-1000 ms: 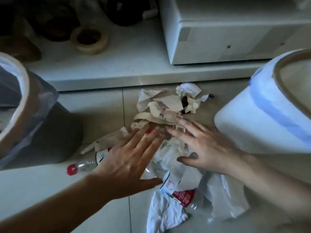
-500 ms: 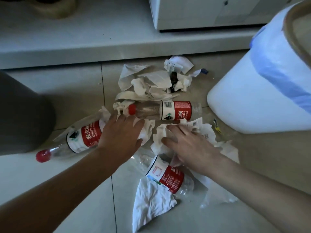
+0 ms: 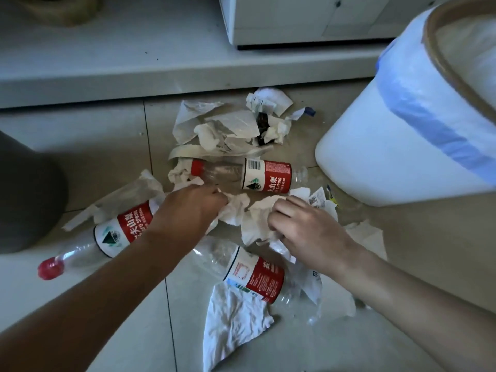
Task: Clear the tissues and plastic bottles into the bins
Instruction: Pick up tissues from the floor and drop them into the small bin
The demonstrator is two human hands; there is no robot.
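While three bottles lie around, left hand (image 3: 188, 208) and right hand (image 3: 303, 224) fingers clutch crumpled tissues (image 3: 241, 208)

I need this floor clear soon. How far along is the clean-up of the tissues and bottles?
Done: nothing visibly; whether the white bin with a blue-banded liner holds anything cannot be seen.
In hand: the left hand and right hand are each gathering crumpled white tissues mid-pile.
Left: three clear plastic bottles with red labels, far, left and near, plus torn paper scraps and a white tissue. The dark grey bin stands left.
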